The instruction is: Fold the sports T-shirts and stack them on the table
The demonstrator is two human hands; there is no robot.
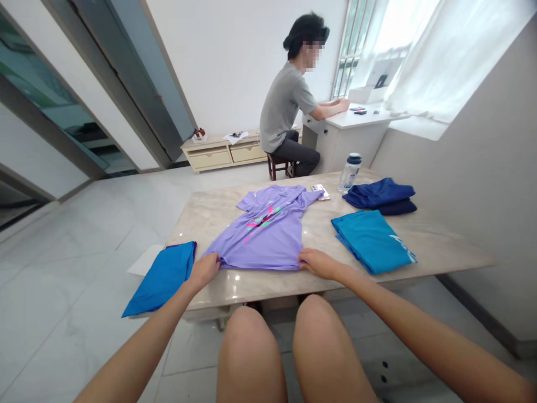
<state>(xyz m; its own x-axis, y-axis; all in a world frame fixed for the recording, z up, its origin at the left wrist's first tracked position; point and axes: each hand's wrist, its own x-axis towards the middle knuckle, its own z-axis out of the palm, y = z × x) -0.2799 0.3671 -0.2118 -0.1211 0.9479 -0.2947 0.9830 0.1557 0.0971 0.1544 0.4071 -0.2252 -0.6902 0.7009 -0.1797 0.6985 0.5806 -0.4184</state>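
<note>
A lavender T-shirt [272, 240] with a pink, green and black print lies spread on the marble-look table [319, 246], its hem toward me and its neck at the far side. My left hand [205, 267] is closed on the hem's left corner. At the right corner of the hem, my right hand [314, 263] grips the fabric between thumb and fingers. Folded blue cloth [163, 280] lies left of my left hand, partly over the table's edge. To the right of my right hand sits a folded teal garment [371, 240] with white lettering.
Dark blue folded clothing [380, 196] and a clear water bottle [351, 173] stand at the table's far right. A phone [321, 192] lies by the shirt's right sleeve. Beyond, a person [285, 106] sits on a stool at a white desk [356, 131]. A low cabinet [222, 157] lines the wall.
</note>
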